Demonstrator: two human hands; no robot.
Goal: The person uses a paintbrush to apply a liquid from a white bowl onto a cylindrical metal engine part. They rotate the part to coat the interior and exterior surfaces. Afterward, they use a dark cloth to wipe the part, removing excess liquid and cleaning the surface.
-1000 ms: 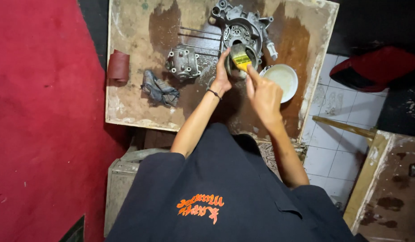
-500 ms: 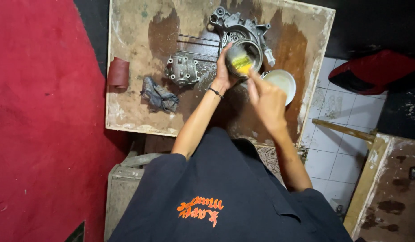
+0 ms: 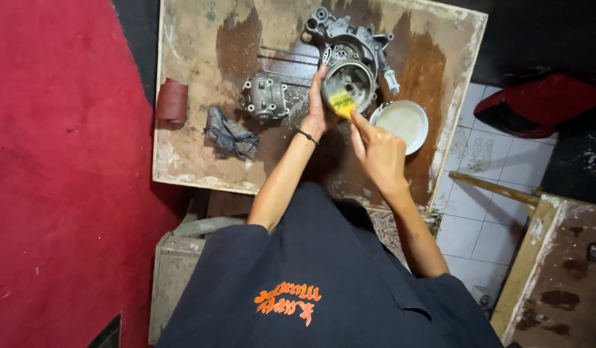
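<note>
A yellow brush (image 3: 342, 103) is held tight in the right hand (image 3: 378, 154) inside the metal ring (image 3: 349, 82), which is gripped by the left hand (image 3: 318, 106) beside the white bowl (image 3: 404, 122).

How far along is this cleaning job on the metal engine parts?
Looks like mid-job. Done, seemingly: the board is wet and dark around the parts. In hand: the left hand steadies a round metal cylinder while the right hand works a yellow brush at its rim. Probably left: the engine casing behind, and the smaller metal part beside a rag. A white bowl of pale liquid stands close.
</note>
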